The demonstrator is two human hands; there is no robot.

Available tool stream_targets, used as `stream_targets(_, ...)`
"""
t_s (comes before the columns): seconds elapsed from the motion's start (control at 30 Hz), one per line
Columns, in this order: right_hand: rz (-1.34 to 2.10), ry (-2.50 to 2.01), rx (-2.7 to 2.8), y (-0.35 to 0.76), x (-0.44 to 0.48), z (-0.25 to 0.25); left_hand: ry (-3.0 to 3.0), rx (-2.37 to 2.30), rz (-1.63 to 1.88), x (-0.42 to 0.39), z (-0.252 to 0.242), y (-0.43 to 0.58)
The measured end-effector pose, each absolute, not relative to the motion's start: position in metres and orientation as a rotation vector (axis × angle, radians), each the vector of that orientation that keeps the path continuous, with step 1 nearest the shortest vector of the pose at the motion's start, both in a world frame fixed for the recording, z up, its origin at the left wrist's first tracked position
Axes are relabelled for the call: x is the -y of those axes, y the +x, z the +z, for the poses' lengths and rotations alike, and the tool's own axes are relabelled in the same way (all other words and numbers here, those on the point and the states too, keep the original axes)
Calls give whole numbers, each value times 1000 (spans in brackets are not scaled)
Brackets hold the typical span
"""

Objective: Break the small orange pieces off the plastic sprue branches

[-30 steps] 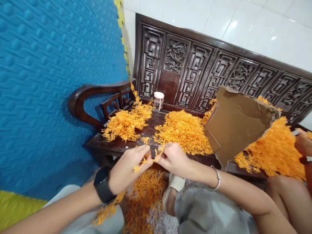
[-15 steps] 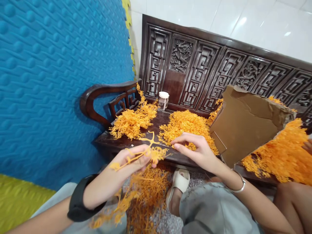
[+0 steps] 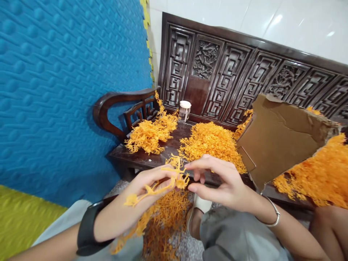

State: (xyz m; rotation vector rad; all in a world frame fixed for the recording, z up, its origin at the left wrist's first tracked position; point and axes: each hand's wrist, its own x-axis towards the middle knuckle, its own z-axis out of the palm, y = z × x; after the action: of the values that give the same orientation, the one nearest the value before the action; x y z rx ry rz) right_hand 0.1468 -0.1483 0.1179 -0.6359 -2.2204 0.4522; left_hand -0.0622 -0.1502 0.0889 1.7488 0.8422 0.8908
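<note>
My left hand (image 3: 152, 185) is closed around an orange branching plastic piece (image 3: 181, 181), thin stems with curly ends. A strand of it trails back over the wrist, below which more orange strands hang. Just right of that piece, my right hand (image 3: 220, 181) is open, thumb and forefinger apart with nothing visible between them. Its fingertips are close to the orange ends; whether they touch cannot be told. Behind my hands, a heap of small orange pieces (image 3: 212, 141) lies on the dark wooden bench (image 3: 174, 145). Another orange pile (image 3: 152, 134) of branching pieces lies at the left.
A lidded clear cup (image 3: 185, 110) stands against the carved backrest (image 3: 206, 58). Torn cardboard (image 3: 282, 137) leans at the right, beside a large orange heap (image 3: 320, 174). Orange strands (image 3: 168, 224) cover the floor below. Another person's leg (image 3: 330, 228) is at the right edge.
My right hand has moved from the edge of the small orange heap toward the piece in my left hand. My left hand has turned that piece slightly. The view has shifted a little.
</note>
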Motion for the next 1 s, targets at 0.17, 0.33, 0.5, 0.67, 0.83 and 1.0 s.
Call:
stream_targets(0.17,419,-539,2253,144,145,116,1824,-740,932,152,97,-61)
stream_targets(0.33,391,-525,2245,142,144,113,1802,-718,965,152,101,-59)
stream_targets(0.5,267,-490,2251,142,147,114,1789,-756,1065,153,102,-58)
stream_targets(0.67,-198,-438,2346,149,157,122,1990,-705,1137,158,102,-65)
stream_targets(0.83,-433,-437,2416,159,166,117,2378,-759,1247,174,98,-76)
stream_targets(1.0,-437,-509,2327,161,170,96,2509,-880,1334,187,90,-77)
